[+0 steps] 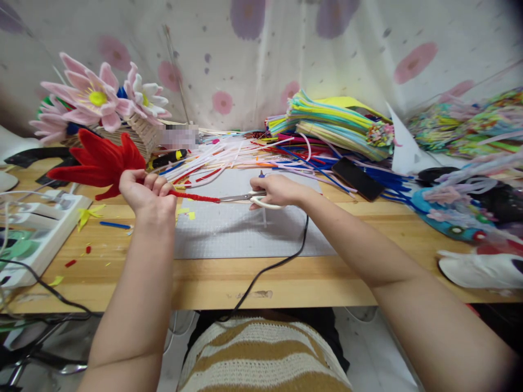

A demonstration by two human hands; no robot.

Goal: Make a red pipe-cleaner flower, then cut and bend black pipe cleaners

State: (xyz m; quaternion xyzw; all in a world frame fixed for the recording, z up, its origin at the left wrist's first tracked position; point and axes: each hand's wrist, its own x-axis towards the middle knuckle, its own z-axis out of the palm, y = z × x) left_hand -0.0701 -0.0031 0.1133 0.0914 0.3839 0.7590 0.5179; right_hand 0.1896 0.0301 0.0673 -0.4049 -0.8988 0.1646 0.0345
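Observation:
A red fuzzy flower [102, 163] is held at its base by my left hand [147, 191], whose fingers are closed around it. From that fist a red fuzzy stem [196, 197] runs right, over the grey cutting mat [229, 239]. My right hand [272, 191] is closed on the white handles of the scissors [239, 197]. The blades point left and their tips meet the stem's right end. Whether the blades are parted is too small to tell.
Loose pipe cleaners [232, 152] and thick bundles [327, 120] lie at the back, near a black phone [357, 178]. Pink flowers [96, 98] stand in a basket at back left. A power strip [49, 234] is on the left; a black cable [269, 267] crosses the mat.

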